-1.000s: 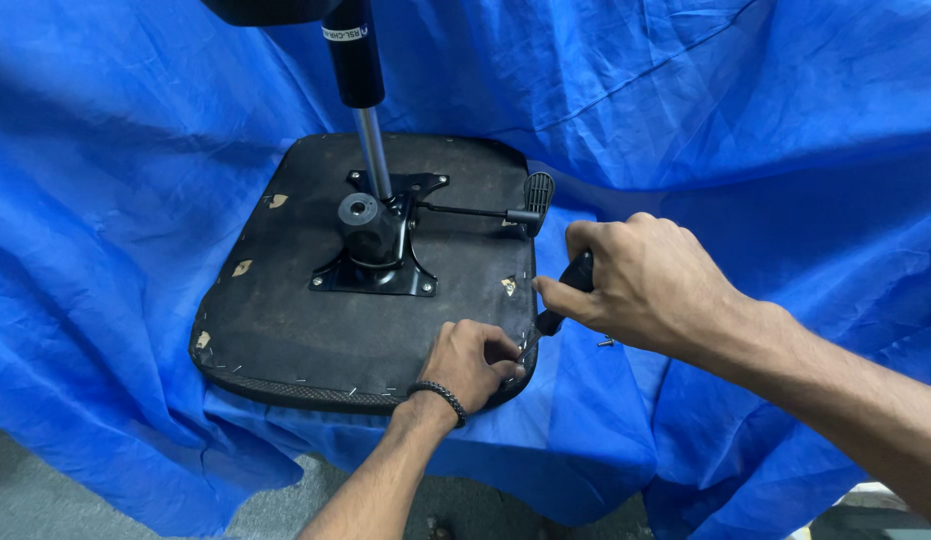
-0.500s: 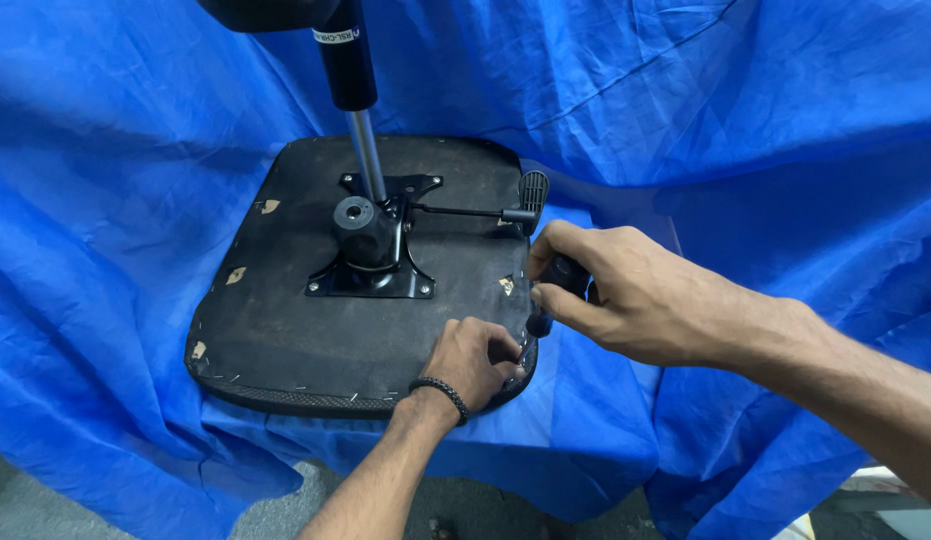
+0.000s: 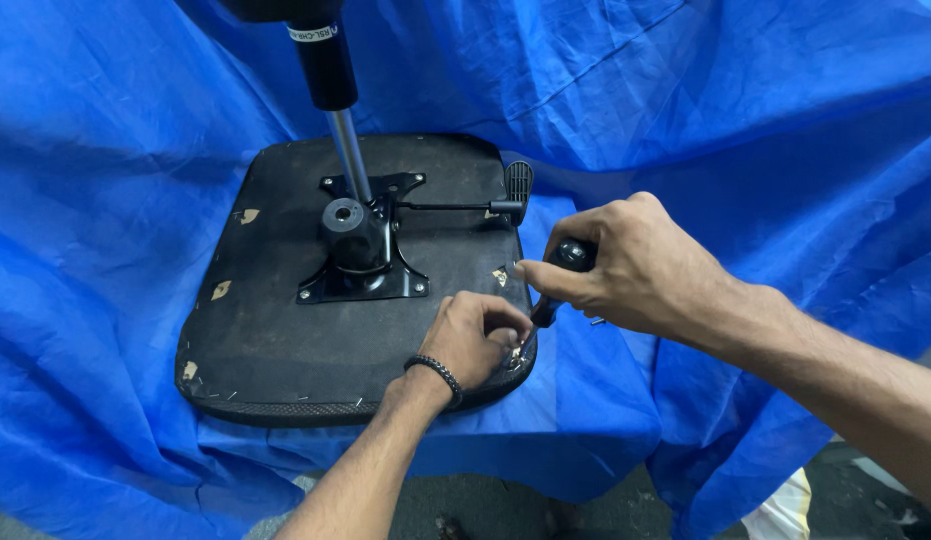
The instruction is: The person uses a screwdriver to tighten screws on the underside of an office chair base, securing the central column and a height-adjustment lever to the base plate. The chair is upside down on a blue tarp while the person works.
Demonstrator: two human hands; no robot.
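Seat base point(image 3: 285, 330), upturned, at frame centre on blue tarpaulin point(image 3: 745, 110). Right hand point(image 3: 625, 265) closes fully around black tool handle point(image 3: 563, 262), right of centre; left hand point(image 3: 475, 335), fingers curled, presses the seat's lower right corner beside the tool tip.

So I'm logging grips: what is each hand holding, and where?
The right hand grips a black-handled tool by its handle. The left hand pinches the edge of the upturned black seat pad at its near right corner.
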